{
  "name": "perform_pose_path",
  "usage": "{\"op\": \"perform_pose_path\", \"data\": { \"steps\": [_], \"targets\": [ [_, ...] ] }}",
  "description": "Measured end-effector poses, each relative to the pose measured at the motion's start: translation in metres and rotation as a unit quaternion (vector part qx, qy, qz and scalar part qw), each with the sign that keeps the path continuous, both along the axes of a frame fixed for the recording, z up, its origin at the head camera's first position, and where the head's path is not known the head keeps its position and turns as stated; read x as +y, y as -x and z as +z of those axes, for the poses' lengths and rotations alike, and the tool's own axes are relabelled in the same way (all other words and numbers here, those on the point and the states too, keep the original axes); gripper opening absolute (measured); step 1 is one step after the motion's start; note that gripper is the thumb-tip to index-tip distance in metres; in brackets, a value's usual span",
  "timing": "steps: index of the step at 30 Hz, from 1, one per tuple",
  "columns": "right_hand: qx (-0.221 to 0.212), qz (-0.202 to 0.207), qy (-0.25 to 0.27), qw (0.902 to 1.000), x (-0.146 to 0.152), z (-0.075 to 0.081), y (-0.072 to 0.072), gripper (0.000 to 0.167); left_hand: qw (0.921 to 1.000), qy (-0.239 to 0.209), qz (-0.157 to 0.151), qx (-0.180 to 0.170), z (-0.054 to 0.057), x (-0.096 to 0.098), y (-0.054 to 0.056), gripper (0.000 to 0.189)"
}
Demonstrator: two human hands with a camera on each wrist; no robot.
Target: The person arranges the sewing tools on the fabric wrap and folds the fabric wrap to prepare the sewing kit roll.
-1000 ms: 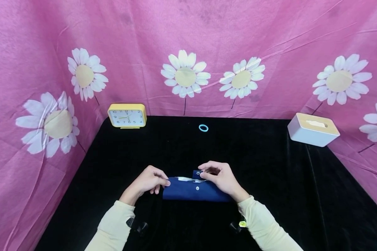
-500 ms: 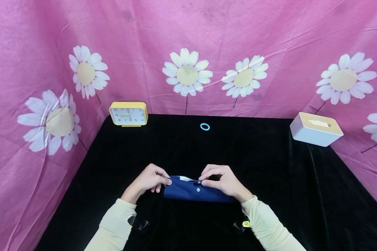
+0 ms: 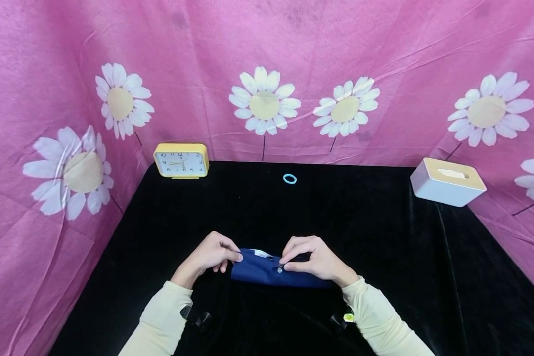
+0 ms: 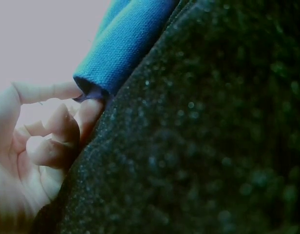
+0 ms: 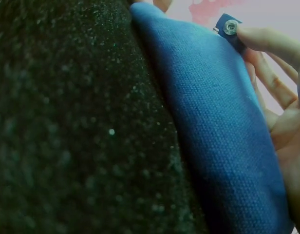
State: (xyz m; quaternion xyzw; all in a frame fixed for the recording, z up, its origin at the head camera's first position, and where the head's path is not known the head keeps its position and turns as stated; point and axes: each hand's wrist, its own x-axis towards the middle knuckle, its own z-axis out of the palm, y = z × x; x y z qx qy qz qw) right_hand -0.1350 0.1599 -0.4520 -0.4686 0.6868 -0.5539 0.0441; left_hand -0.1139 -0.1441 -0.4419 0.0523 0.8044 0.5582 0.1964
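A navy blue cloth pouch, long and narrow, lies on the black cloth in front of the person. Its left end is pinched between thumb and fingers of my left hand; in the left wrist view that end looks rolled. My right hand pinches a small snap tab, bent forward over the pouch's upper edge. The right wrist view shows the tab's metal snap beside the thumb. Just below those fingertips sits the metal snap on the pouch front. Something white shows at the upper edge.
A yellow alarm clock stands at the back left of the black-covered table. A light blue ring lies at the back middle. At the back right is a tissue box with a wood-coloured top. Pink flowered cloth hangs behind.
My right hand has brought the snap tab forward and down from above the pouch's upper edge, close to the front snap. My left hand keeps its pinch on the left end.
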Motion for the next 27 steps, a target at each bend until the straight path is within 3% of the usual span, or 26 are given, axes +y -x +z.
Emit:
{"op": "perform_pose_path", "data": {
  "steps": [5,12,18,27],
  "targets": [
    [0.017,0.007,0.003,0.9998,-0.001,0.000,0.000,0.016,1.0000,0.000,-0.001,0.002,0.000,0.000,0.000,0.011],
    [0.024,0.004,-0.031,0.9992,-0.001,0.004,-0.003,0.014,1.0000,0.000,0.000,0.007,-0.002,0.000,0.001,0.010],
    [0.063,0.006,-0.033,0.9975,-0.003,0.003,-0.006,0.016,1.0000,0.000,0.002,0.008,-0.002,0.000,0.000,0.010],
    [0.111,-0.034,-0.062,0.9912,-0.005,0.009,-0.016,0.024,0.9999,-0.004,0.001,0.010,0.000,0.001,-0.001,0.009]
  ]
}}
